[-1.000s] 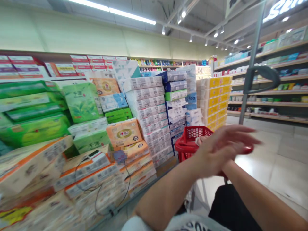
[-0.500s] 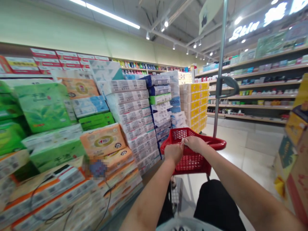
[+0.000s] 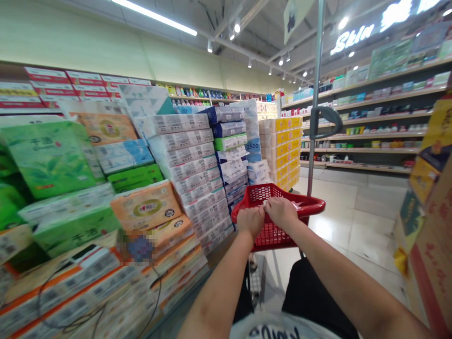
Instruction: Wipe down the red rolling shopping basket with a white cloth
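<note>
Left hand point(image 3: 251, 221) curled shut at the near side of the red cart point(image 3: 275, 237), on what looks like its handle. Right hand point(image 3: 282, 213) curled shut just beside it, same grip, the two touching or nearly so. Something pale between them, too small to tell. Grip on the cart looks made, both arms reaching forward. No pack in either hand; cart's load, if any, cannot be made out. Beyond the cart's left: white packs point(image 3: 192, 153), piled high; nearer, orange pack point(image 3: 146, 207) atop its pile. Farther ahead, yellow packs point(image 3: 287, 153). Anything left to do: pictures do not show.
</note>
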`<control>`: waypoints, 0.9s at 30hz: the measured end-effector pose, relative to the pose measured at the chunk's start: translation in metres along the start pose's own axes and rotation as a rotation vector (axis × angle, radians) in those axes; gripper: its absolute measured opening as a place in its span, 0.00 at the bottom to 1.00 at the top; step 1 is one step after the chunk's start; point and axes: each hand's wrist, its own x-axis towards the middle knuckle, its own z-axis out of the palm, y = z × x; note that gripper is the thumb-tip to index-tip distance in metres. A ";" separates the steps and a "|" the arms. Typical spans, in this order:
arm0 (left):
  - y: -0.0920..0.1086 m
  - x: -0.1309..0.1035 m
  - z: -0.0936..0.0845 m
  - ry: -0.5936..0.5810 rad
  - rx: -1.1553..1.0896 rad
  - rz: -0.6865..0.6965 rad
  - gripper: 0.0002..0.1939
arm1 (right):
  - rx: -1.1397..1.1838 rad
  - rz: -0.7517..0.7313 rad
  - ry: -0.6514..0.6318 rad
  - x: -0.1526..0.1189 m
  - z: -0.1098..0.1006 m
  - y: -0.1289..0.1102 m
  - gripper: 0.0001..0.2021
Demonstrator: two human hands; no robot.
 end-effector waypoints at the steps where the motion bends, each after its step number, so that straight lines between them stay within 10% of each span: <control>1: -0.001 0.000 0.001 0.001 -0.002 -0.001 0.29 | 0.008 -0.026 0.109 -0.006 0.005 -0.001 0.15; 4: -0.005 -0.003 0.005 0.019 -0.032 0.003 0.29 | 0.025 -0.063 0.296 -0.020 0.014 -0.003 0.14; 9: -0.012 -0.012 0.019 0.228 -0.045 0.151 0.21 | 0.011 -0.109 0.068 -0.016 0.010 0.000 0.13; 12: -0.012 -0.013 0.027 0.325 -0.014 0.180 0.24 | 0.026 -0.102 0.210 -0.021 0.017 0.005 0.14; 15: -0.011 -0.010 0.032 0.326 -0.007 0.195 0.24 | 0.046 -0.098 0.318 -0.028 0.022 0.008 0.17; 20: -0.014 -0.009 0.036 0.339 -0.030 0.188 0.23 | 0.035 -0.106 0.153 -0.021 0.012 0.006 0.14; 27: -0.014 -0.011 0.034 0.344 -0.040 0.183 0.23 | 0.067 -0.169 0.394 -0.047 0.037 0.011 0.20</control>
